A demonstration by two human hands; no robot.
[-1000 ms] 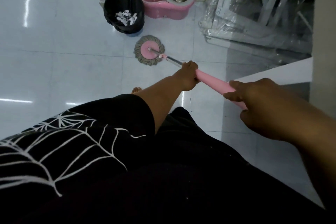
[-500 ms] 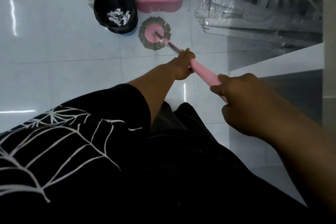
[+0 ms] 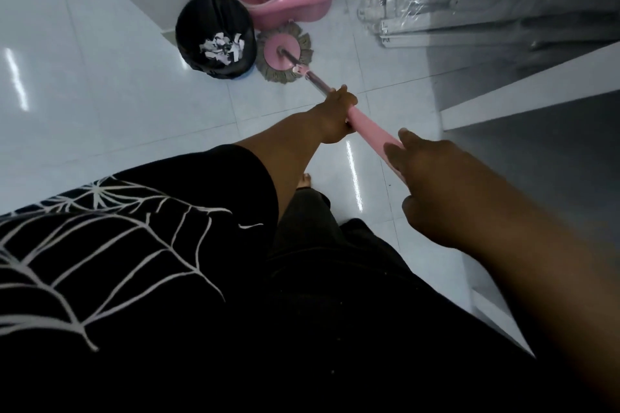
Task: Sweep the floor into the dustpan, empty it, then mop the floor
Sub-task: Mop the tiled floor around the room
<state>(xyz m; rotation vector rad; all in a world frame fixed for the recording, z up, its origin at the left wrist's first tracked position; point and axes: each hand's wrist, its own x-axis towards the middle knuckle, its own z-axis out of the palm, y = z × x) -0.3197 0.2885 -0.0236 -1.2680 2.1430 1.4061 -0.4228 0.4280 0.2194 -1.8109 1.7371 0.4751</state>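
round fringed mop (image 3: 284,55), glossy tiled floor (image 3: 110,100)

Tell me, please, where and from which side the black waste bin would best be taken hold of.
I would take the black waste bin by its open top rim, from above, on the side facing the open floor. It stands upright with the rim exposed, while the mop head crowds its other side and the pink spin bucket stands just behind.

Black shirt (image 3: 208,362), white spiderweb print (image 3: 98,193)
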